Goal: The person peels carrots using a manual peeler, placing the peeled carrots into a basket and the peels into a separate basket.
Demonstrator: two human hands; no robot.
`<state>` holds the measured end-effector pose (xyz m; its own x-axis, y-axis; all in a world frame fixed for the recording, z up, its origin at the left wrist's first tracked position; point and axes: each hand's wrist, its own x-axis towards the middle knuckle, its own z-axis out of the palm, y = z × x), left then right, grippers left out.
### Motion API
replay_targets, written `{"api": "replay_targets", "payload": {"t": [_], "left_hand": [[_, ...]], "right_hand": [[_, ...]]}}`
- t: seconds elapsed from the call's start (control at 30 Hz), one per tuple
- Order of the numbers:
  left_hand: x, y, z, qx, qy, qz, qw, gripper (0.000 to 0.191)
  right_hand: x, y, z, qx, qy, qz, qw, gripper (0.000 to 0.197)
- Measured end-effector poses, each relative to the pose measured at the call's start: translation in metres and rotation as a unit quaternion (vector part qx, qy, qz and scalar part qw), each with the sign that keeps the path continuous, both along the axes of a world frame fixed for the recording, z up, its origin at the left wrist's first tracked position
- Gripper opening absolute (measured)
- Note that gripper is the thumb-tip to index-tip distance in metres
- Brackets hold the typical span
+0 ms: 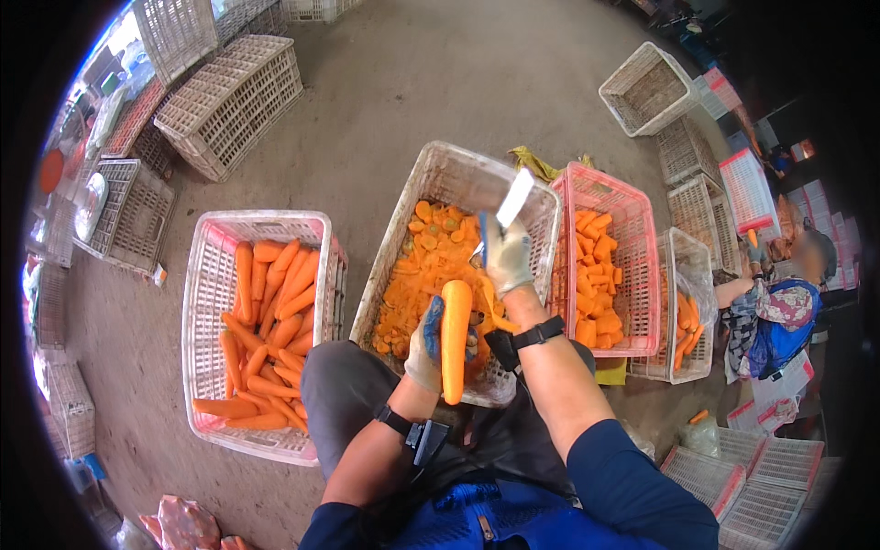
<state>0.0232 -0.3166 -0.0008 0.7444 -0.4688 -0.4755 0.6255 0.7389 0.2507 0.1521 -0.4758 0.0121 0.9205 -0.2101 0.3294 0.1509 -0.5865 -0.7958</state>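
Observation:
My left hand [426, 349], in a white glove with a blue-coated palm, grips a large peeled carrot [455, 344] from its left side. The thick end points away from me. In my right hand [510, 254], also gloved, is a peeling tool [515, 197]. Its bright flat part sticks out beyond the fist, and a small metal edge shows on the left; the rest is hidden. An orange peel strip [496, 306] hangs below the right hand. Both hands are over a dirty white plastic crate [450, 163] holding carrot peelings and cut ends [423, 282].
Left of my knees, a crate [258, 216] holds whole carrots [275, 344]. A red crate [636, 206] of carrot chunks [597, 275] adjoins the peelings crate. Further right stands another carrot crate [694, 247], with a seated person [770, 309] beyond. Stacked crates [230, 103] stand on the concrete floor [412, 75].

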Motion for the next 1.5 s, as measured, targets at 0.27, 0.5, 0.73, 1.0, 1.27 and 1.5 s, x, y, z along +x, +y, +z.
{"api": "replay_targets", "payload": {"t": [0.27, 0.5, 0.73, 1.0, 1.27, 1.5], "left_hand": [[0.013, 0.011, 0.018, 0.082, 0.022, 0.030, 0.996, 0.053], [0.010, 0.008, 0.033, -0.146, 0.027, 0.025, 0.989, 0.050], [0.001, 0.001, 0.013, 0.005, -0.011, -0.007, 1.000, 0.050], [0.010, 0.007, 0.014, 0.008, 0.055, 0.075, 0.996, 0.044], [-0.001, 0.003, 0.004, 0.002, -0.080, 0.026, 0.996, 0.051], [0.004, 0.009, 0.004, -0.054, -0.018, -0.014, 0.998, 0.054]], "right_hand": [[-0.112, 0.027, 0.065, 0.318, 0.045, 0.050, 0.946, 0.029], [-0.154, 0.044, 0.053, 0.115, 0.024, 0.183, 0.976, 0.009], [-0.012, -0.012, 0.005, 0.143, 0.081, 0.003, 0.986, 0.033], [-0.139, 0.042, 0.083, 0.309, 0.086, 0.078, 0.944, 0.023], [-0.095, 0.023, 0.032, 0.106, 0.050, 0.118, 0.986, 0.019], [-0.035, -0.018, 0.023, 0.153, 0.052, -0.015, 0.987, 0.028]]}}
